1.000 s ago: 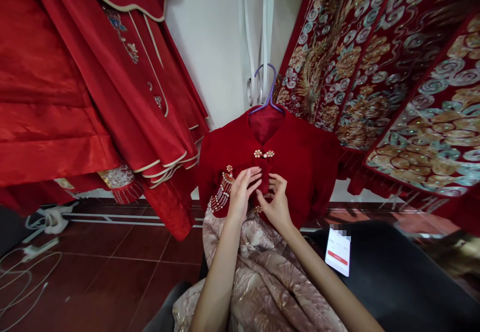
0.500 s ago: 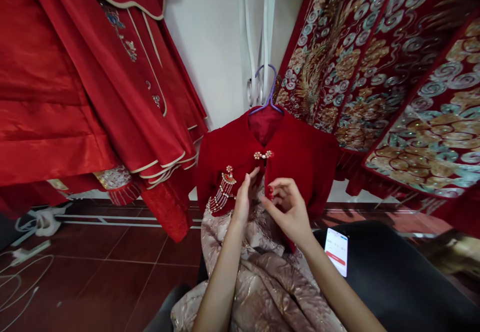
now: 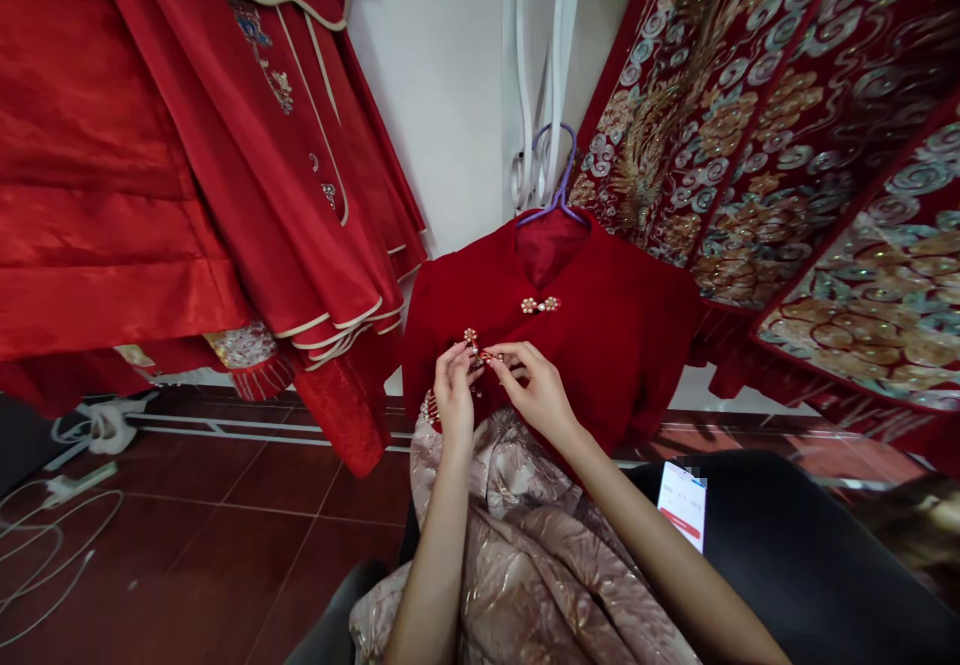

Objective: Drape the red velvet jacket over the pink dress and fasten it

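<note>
A red velvet jacket hangs on a purple hanger, its neck joined by a beaded clasp. On its left front sits a beaded tassel ornament, partly covered by my fingers. My left hand is closed in a pinch on this ornament. Close beside it, my right hand pinches the jacket's front edge, and a small red-and-gold bit shows between the fingertips. Exactly how the two pieces meet is hidden. Below, a shiny pinkish patterned skirt spreads under my forearms.
Red garments hang at left, and an embroidered red garment at right. A lit phone lies on a black seat. White cables and a power strip lie on the tiled floor.
My right hand has moved left with the jacket's front edge, closing the gap below the neck clasp. My left hand has shifted left onto the beaded ornament. The view has turned slightly left.
</note>
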The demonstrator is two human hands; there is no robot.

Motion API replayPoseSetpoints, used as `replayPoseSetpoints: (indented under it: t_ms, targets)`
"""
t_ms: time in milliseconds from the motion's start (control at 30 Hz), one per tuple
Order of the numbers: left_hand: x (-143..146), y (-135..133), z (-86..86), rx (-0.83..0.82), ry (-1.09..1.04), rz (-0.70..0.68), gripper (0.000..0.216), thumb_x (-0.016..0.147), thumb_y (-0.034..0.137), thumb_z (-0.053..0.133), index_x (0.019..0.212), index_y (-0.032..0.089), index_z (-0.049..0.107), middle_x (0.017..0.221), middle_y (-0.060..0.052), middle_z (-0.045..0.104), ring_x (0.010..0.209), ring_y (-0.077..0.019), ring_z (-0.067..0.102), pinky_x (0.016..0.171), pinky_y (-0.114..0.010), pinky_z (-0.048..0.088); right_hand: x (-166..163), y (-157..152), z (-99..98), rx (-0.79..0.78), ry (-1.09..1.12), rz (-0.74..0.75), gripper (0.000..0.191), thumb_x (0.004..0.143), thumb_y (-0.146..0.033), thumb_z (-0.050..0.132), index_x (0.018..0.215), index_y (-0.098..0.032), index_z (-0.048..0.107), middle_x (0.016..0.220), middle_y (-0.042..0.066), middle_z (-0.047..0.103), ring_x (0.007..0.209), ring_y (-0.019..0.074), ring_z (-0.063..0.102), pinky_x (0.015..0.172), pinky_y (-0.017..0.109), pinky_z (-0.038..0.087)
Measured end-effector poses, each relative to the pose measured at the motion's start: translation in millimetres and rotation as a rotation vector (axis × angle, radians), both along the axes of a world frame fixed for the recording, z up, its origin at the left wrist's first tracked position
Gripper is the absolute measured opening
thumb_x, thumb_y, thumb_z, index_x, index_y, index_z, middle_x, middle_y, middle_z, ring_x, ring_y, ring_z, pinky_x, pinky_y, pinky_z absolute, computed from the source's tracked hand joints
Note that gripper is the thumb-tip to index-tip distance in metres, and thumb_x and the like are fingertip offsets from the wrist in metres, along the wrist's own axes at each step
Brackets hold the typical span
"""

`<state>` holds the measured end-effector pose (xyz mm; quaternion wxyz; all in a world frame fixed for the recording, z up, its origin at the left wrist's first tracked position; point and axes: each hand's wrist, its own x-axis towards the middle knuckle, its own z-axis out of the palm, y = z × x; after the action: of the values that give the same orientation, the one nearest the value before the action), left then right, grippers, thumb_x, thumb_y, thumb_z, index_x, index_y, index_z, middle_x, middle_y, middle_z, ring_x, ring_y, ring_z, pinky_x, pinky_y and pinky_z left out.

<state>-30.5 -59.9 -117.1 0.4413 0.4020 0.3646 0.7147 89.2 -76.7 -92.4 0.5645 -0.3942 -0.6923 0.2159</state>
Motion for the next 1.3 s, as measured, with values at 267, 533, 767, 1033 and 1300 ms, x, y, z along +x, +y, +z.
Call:
replayPoseSetpoints:
  t_ms: [267,533,767,1033,1300]
  targets:
    - [3,2,-2.7,0.040,0.011,0.012,0.023,0.085,0.031,0.057,0.099,0.017,0.067,0.111,-0.008,0.067,0.099,-0.0177,0.064,0.092,-0.034,0.052,2,17,-6.0,0.051,-0.062,-0.067,0.020,0.091,-0.027,0.054,0.106,-0.021,0.066,0.092,0.004,0.063,0.080,0.0140,0.062,0.070,0.026,0.056]
    - [3,3,1.5,0.060,0.106,0.048,0.023,0.080,0.029,0.064,0.100,0.017,0.068,0.107,-0.008,0.070,0.099,-0.0182,0.065,0.095,-0.036,0.050,1,18,-3.2,0.072,-0.086,-0.052,0.019,0.092,-0.027,0.052,0.105,-0.022,0.065,0.093,0.004,0.064,0.080,0.0145,0.063,0.069,0.027,0.055]
    - [3,12,4.1,0.066,0.161,0.068,0.023,0.073,0.026,0.071,0.094,0.016,0.069,0.095,-0.007,0.073,0.090,-0.0180,0.068,0.092,-0.036,0.052,-1,26,-1.7,0.085,-0.090,-0.060,0.020,0.092,-0.029,0.052,0.105,-0.023,0.066,0.093,0.004,0.063,0.080,0.0152,0.063,0.072,0.029,0.057]
    - [-7,16,3.7,0.033,0.275,0.056,0.022,0.071,0.021,0.071,0.092,0.014,0.072,0.093,-0.009,0.074,0.084,-0.0189,0.070,0.087,-0.037,0.055,-3,31,-4.1,0.106,-0.085,-0.097,0.018,0.092,-0.028,0.051,0.101,-0.022,0.066,0.091,0.004,0.062,0.078,0.0150,0.063,0.072,0.028,0.057]
    - [-16,17,7.2,0.107,0.333,-0.007,0.021,0.075,0.025,0.070,0.094,0.016,0.069,0.095,-0.008,0.072,0.088,-0.0178,0.068,0.088,-0.035,0.052,-2,31,-3.9,0.050,-0.005,-0.079,0.020,0.094,-0.033,0.049,0.101,-0.022,0.064,0.097,0.006,0.066,0.082,0.0162,0.066,0.071,0.029,0.058]
